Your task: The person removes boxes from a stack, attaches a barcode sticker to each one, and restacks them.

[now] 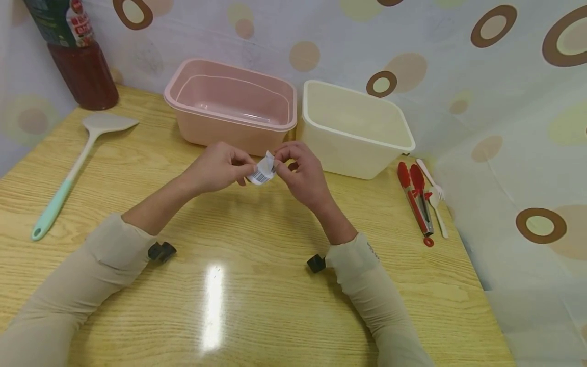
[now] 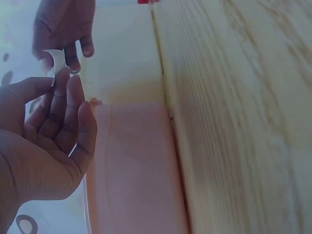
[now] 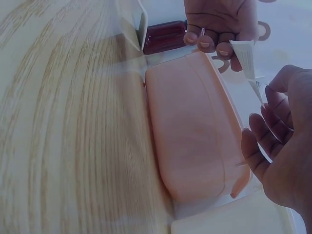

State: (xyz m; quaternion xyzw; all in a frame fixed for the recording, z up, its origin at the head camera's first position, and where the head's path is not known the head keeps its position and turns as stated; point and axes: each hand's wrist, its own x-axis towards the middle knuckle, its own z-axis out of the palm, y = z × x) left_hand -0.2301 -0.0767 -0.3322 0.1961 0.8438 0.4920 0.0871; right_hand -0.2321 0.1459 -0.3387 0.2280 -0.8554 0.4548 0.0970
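Observation:
A small white paper label (image 1: 262, 174) with a printed barcode is held up between both hands, in front of the pink bin. My left hand (image 1: 219, 168) pinches its left end between thumb and fingers. At the other end, my right hand (image 1: 302, 173) pinches a corner. The left wrist view shows the paper (image 2: 58, 59) bent into a curve, with the left hand's other fingers loosely bent below it. From the right wrist, the label (image 3: 245, 58) looks folded or creased near the right fingertips.
Behind the hands stand a pink bin (image 1: 236, 137) and a cream bin (image 1: 353, 153). A turquoise-handled spatula (image 1: 57, 204) and a dark red bottle (image 1: 84, 76) are at left. Red tongs (image 1: 415, 204), a fork (image 1: 431, 179) and a spoon (image 1: 438, 214) lie at right.

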